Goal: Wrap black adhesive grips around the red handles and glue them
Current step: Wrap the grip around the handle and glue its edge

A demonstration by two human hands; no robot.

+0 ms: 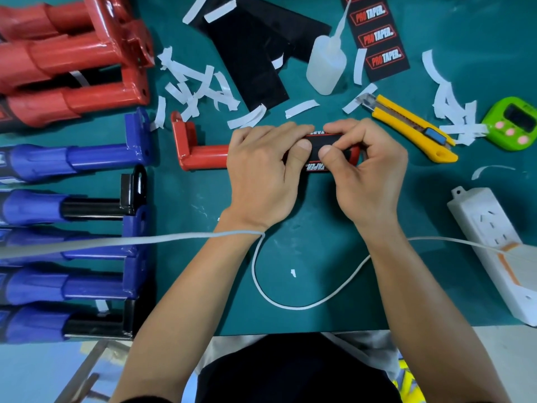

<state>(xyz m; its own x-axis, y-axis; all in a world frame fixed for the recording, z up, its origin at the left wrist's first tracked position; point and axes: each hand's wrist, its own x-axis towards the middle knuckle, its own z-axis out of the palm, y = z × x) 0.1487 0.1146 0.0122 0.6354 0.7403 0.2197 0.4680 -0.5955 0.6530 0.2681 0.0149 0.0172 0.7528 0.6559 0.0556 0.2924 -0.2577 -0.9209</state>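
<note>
Centrally on the tabletop point(203, 199), the left hand point(258, 173) and right hand point(363, 173) pinch a black grip point(325, 144) around the red handle point(200, 149), thumbs pressing its seam flat, apparently so the adhesive takes. Glue bottle point(325, 65) stands near, within reach.

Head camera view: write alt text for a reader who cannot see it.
Both hands, left hand and right hand, press a black grip around a red handle on a green mat. A glue bottle and yellow utility knife lie beyond, among white backing strips.
</note>
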